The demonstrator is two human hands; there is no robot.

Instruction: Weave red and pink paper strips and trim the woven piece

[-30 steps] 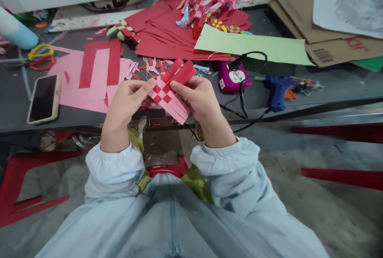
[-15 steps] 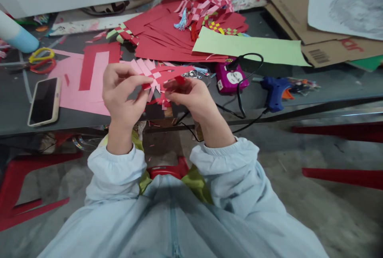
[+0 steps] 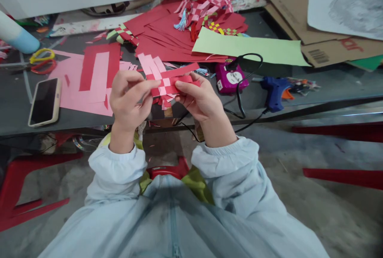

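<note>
Both hands (image 3: 131, 96) around weave (image 3: 167, 80) (mid-air)

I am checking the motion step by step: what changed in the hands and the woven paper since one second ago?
Both hands, left hand and right hand, turned the woven paper piece and raised it slightly; its pink strips now point away. Both kept pinching it. Phone and glue gun stayed put.
</note>
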